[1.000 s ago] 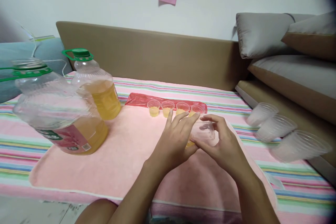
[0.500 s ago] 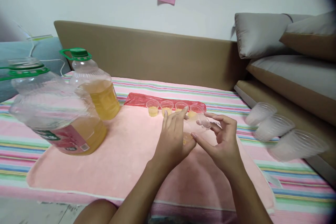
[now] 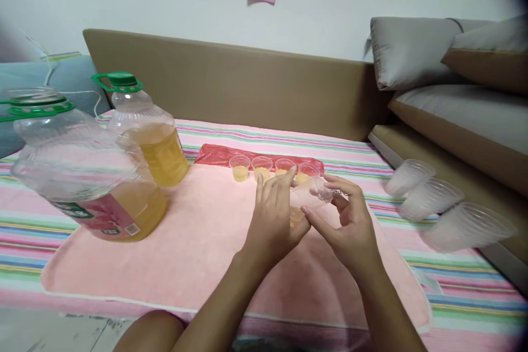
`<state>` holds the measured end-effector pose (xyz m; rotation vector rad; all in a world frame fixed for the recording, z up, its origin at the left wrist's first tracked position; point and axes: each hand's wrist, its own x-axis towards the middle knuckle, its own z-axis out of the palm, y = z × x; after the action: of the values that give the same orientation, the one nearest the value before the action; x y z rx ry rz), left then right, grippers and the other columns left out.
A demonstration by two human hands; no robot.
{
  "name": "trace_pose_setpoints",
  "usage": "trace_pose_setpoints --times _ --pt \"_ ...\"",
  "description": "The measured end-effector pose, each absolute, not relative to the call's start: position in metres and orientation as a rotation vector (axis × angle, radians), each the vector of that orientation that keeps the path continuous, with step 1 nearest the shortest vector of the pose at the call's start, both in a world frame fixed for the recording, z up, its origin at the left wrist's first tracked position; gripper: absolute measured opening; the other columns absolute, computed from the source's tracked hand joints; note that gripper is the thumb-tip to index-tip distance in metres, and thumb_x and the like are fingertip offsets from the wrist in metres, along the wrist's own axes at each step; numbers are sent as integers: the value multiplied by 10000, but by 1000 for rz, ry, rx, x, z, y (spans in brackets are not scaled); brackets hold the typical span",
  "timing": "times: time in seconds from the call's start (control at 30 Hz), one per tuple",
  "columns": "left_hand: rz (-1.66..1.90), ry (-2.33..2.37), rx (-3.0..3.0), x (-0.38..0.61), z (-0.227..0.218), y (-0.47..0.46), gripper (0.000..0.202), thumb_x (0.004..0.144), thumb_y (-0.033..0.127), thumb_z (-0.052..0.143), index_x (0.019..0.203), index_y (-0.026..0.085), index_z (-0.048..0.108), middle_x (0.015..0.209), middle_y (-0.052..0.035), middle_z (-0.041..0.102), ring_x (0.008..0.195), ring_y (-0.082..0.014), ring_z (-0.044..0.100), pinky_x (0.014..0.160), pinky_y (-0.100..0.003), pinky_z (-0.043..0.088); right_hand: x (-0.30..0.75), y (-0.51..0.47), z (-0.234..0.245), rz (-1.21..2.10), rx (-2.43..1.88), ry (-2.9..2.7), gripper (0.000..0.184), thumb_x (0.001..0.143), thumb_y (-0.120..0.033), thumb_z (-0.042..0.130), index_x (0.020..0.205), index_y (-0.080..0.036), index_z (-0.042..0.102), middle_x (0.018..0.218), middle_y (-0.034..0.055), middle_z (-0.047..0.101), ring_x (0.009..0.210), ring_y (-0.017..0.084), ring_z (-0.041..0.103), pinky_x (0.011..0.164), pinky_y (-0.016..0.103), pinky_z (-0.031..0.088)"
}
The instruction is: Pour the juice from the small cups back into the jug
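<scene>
Between my two hands is a clear, roundish plastic piece with a crumpled-looking right end; its exact kind does not show. My left hand closes on its left side, fingers pointing away from me. My right hand grips the right end with bent fingers and thumb. Both thumbs meet in front. Just beneath, yellow liquid shows in a cup mostly hidden by my hands. Beyond them stands a row of small clear cups with yellow liquid, partly covered by my left fingers.
A large open bottle and a capped bottle of yellow drink stand left. A pink cloth lies on the striped sheet. Behind the cups is a red plastic bag. Stacked cups lie right, near cushions.
My hands stay in nearly the same place, still around the clear plastic piece. The crumpled end has turned slightly. The whole view has shifted a little.
</scene>
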<state>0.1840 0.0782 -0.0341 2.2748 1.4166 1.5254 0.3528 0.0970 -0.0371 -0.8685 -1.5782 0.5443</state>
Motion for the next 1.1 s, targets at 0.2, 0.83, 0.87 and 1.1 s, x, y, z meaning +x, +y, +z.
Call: trace_pose_setpoints --times 0.2,0.83,0.87,1.1 --pt "1530 1418 2286 185 -35 78 804 914 170 698 1616 156 307 1340 -155 683 1304 -350 619 1318 -759 202 352 96 -37 556 -851 -1567 671 834 -295 899 1376 -373 512 1513 76 542 1144 241 753 1114 549 616" --pt "1524 1433 2298 185 -34 77 786 901 162 708 1593 115 339 1331 -165 695 1314 -355 626 1328 -748 196 356 97 -37 535 -892 -1601 529 858 -327 884 1312 -342 611 1488 86 578 1194 271 734 1104 563 622" --pt "1521 1435 2299 186 -34 76 783 904 161 707 1593 116 337 1327 -162 697 1312 -355 629 1328 -747 198 355 97 -37 532 -898 -1607 519 860 -334 883 1305 -337 617 1491 89 578 1203 273 730 1109 564 619" --pt "1524 1297 2344 170 -27 74 890 940 413 844 1621 195 314 1639 -210 509 1559 -397 436 1315 -692 275 351 97 -31 595 -839 -1394 725 826 -351 908 1401 -381 466 1435 72 579 1101 240 768 1080 536 636"
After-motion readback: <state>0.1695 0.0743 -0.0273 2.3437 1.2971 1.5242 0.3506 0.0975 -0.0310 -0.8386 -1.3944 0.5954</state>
